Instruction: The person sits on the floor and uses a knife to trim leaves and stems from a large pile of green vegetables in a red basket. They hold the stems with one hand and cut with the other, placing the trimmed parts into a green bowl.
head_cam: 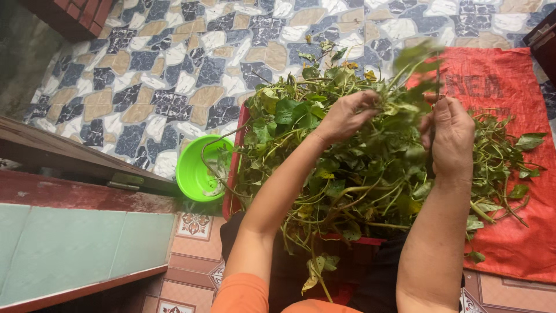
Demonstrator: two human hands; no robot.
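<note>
Both hands, left hand (346,116) and right hand (447,136), pinch shut on 1 leafy stem (405,87), seemingly raised above the red crate (234,168) of greens (347,174) for plucking.

Both hands raised, left hand (346,116) pinching, right hand (453,134) clenched

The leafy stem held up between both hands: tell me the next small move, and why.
Probably pull the left hand away from the right hand to strip off the leaves. Both hands grip one leafy stem above the heap of greens, and bare stems lie on the red sack.
</note>
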